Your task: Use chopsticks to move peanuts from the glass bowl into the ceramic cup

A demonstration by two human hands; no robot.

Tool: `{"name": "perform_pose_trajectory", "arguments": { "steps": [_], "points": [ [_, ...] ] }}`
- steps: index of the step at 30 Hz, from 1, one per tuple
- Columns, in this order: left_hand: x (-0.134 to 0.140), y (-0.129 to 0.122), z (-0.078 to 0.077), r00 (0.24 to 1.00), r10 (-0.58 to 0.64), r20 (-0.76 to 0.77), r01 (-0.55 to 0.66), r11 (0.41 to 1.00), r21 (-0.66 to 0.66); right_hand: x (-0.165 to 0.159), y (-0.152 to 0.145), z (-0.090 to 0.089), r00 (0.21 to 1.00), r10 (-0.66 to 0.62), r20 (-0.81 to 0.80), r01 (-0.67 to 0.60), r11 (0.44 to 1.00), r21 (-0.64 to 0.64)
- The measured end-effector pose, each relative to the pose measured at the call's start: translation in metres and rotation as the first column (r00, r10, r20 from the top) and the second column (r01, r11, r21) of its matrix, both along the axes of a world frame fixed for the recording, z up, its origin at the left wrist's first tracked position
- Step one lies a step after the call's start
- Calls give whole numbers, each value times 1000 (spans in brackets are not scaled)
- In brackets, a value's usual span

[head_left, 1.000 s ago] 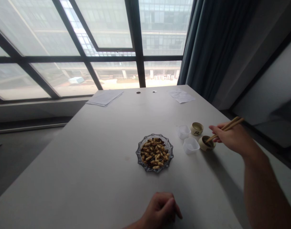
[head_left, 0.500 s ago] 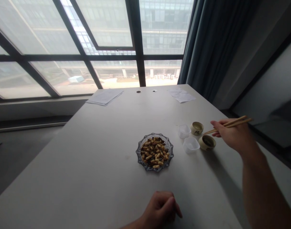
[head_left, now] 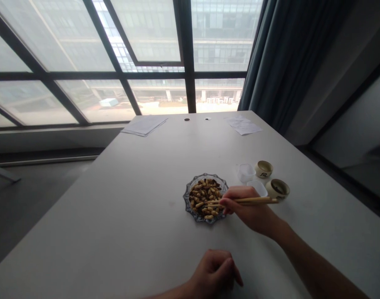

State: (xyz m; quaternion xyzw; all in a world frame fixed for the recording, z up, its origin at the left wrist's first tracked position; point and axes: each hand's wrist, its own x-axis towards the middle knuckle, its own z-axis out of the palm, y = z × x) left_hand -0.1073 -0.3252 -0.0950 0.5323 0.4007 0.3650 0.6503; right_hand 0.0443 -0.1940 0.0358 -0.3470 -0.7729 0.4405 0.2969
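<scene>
Head view: a broad window (head_left: 152, 37) lights, from the far side, a white table (head_left: 130, 224), where a stack of papers (head_left: 144, 126) and a loose sheet (head_left: 243, 125) lie at the far end, leaving the near surface for the hands. A scalloped glass dish (head_left: 186, 198) sits roughly central, probably so that its contents are easy to reach. The right hand (head_left: 247, 209) is at its right rim, fingers closed round wooden chopsticks (head_left: 255, 201), gripped ahead of their rear ends, likely for control at the tips. The left hand (head_left: 216, 270) rests on the near table, loosely curled, with nothing visible in it, seemingly out of the way. Two ceramic bowls, one farther (head_left: 264, 169) and one nearer (head_left: 277, 191) with dark contents, stand beside two clear tubs (head_left: 246, 172), grouped within the right arm's reach. Smallest are the peanuts (head_left: 205, 193), heaped in the dish among darker bits; whether the tips pinch one, I cannot tell.
</scene>
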Motion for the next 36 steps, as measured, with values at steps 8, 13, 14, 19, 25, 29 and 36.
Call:
{"name": "perform_pose_trajectory", "arguments": {
  "steps": [8,13,14,19,25,29,36],
  "points": [
    [1,0,-2,1000,-6,4,6,1000,-4,-3,4,-12,999,1,46,0,999,-34],
    [1,0,-1,1000,0,4,0,1000,-10,-4,4,-12,997,29,70,-29,1000,6],
    [1,0,-1,1000,1,3,-1,1000,-9,-3,3,-11,996,40,75,-42,999,19],
    [1,1,-3,1000,-1,-6,1,1000,18,-2,4,-10,993,87,77,-93,993,69],
    [1,1,-1,1000,-2,-13,2,1000,8,-5,8,-19,997,54,57,-53,998,-15],
    [1,0,0,1000,-4,-3,4,1000,-10,-5,7,-24,999,7,36,-4,997,-79],
    [1,1,-2,1000,-7,-4,7,999,-38,-5,7,-23,1000,-21,18,23,995,-101]
  ]
}}
